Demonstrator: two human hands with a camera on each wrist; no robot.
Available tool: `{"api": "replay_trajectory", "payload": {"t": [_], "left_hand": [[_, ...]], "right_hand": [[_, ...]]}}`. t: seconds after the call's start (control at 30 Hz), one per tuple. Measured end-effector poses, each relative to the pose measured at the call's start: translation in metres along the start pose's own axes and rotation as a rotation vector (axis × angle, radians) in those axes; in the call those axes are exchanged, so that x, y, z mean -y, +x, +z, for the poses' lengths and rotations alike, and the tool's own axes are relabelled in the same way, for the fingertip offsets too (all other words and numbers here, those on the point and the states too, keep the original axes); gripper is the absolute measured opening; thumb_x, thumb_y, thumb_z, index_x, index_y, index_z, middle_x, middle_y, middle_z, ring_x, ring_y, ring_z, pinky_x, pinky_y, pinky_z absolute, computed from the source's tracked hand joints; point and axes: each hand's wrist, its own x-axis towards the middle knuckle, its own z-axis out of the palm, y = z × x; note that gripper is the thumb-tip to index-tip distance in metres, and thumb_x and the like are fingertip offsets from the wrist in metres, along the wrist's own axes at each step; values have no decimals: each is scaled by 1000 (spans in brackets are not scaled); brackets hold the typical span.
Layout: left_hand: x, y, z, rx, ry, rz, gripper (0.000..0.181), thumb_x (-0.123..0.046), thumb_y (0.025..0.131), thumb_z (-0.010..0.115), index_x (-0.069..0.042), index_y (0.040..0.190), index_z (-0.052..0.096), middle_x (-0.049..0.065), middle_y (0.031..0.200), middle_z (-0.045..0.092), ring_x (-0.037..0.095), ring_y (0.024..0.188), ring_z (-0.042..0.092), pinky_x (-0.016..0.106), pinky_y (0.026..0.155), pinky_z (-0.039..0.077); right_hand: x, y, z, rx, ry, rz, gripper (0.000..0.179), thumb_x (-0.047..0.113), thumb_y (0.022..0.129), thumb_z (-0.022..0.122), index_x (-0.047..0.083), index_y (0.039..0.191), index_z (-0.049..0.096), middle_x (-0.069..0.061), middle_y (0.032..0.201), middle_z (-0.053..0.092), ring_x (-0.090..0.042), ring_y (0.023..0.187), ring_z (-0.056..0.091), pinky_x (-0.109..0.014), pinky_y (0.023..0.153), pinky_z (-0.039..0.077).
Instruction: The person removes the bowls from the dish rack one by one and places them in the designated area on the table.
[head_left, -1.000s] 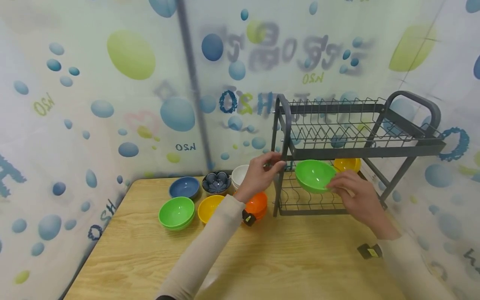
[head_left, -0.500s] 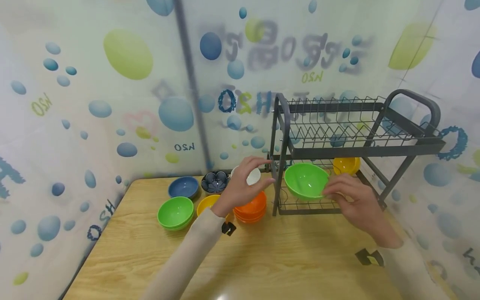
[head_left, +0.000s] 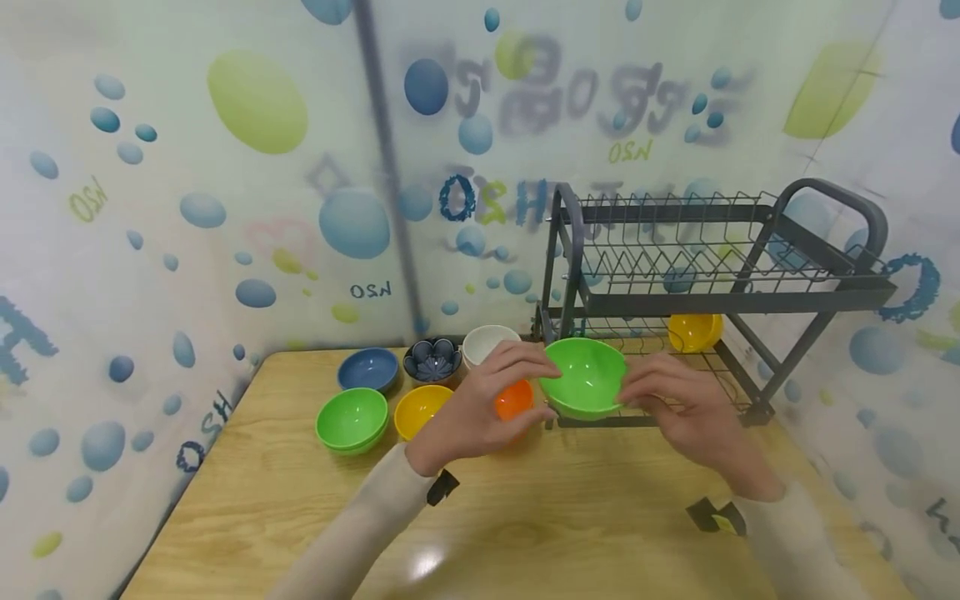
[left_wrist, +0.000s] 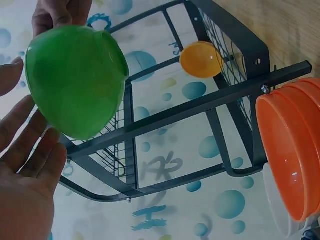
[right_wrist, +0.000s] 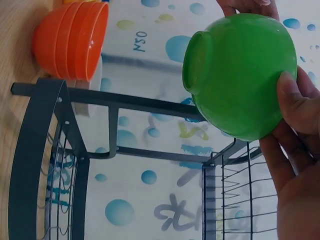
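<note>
A green bowl hangs in the air before the rack's lower tier. My right hand pinches it at the right rim, the thumb on the outer wall as the right wrist view shows. My left hand is at the bowl's left side, thumb and fingers spread apart; in the left wrist view its fingers lie close to the bowl's wall, and I cannot tell whether they touch it. Behind my left hand stands a stack of orange bowls, partly hidden in the head view.
A dark two-tier dish rack stands at the right, a yellow bowl on its lower tier. On the wooden table at left sit green bowls, a yellow bowl, a blue bowl, a dark flower-shaped bowl and a white bowl.
My right hand has carried the green bowl leftward and a little down, away from the rack. My left hand has come off the rack's left post and lowered to the bowl's side, fingers spread.
</note>
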Motion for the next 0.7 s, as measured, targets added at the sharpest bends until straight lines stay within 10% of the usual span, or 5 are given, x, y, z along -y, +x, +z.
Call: {"api": "replay_trajectory", "payload": {"t": [0.17, 0.4, 0.7], "left_hand": [[-8, -4, -2, 44, 70, 62, 31, -18, 89, 82, -10, 118, 71, 0, 118, 68, 16, 117, 57, 28, 107, 50], [-15, -13, -11, 80, 156, 126, 16, -10, 89, 79, -10, 105, 74, -1, 105, 71, 15, 104, 60, 23, 97, 52], [-14, -25, -19, 60, 171, 150, 22, -5, 87, 81, -11, 107, 75, 1, 113, 74, 17, 111, 66, 31, 106, 52]], "right_hand": [[2, 4, 9, 24, 42, -10, 10, 12, 96, 68, 8, 93, 77, -7, 95, 73, -15, 104, 63, -17, 103, 49], [6, 12, 20, 43, 77, -8, 24, -10, 84, 73, 10, 95, 77, -6, 97, 74, -18, 105, 64, -20, 105, 49], [5, 16, 32, 52, 115, -25, 13, 1, 93, 71, 10, 99, 77, -7, 101, 73, -18, 106, 64, -21, 105, 50]]}}
